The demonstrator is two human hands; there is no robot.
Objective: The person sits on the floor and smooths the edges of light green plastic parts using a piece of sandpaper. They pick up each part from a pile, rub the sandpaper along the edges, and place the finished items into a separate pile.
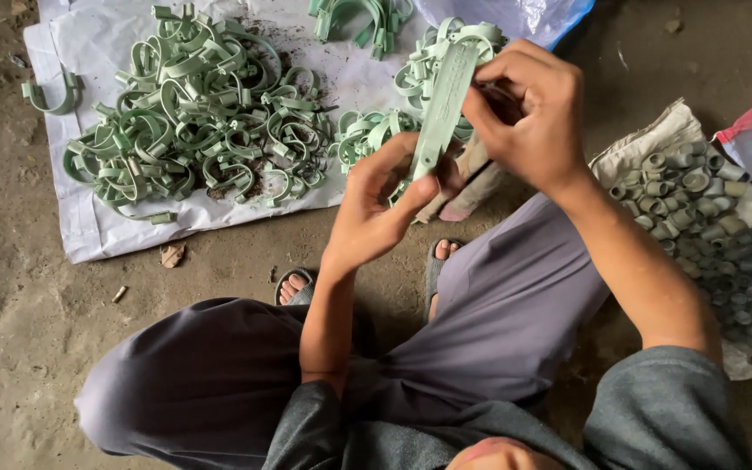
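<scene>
Hands meet just above the person's knees, both clamped on one pale green plastic strap (444,104), which sits in mid-air over the near edge of the white sheet (80,226). Left hand (376,204) closes its fingers around the strap's lower end, thumb pressed along the flat face, likely so the piece stays steady while the other hand works. Right hand (533,109) curls over the upper part from the side, fingers bunched tight against the edge; whether it grips something small there as well, I cannot tell. Holding it raised and close to the face probably gives a clear look at the spot being handled

Strap's long axis runs on a steep diagonal, lower end toward the person's left, upper end pointing away and slightly right, toward the far side of the sheet. Its broad face turns up to the camera

Heap of curved green clamps (193,113) lies spread on the sheet to the left, well within reach, with a smaller cluster (367,135) just behind the left hand. On the right, a sack (654,130) lies open on the dirt floor (10,348), full of short greenish tube pieces (698,200), near the right forearm but apart from it
</scene>
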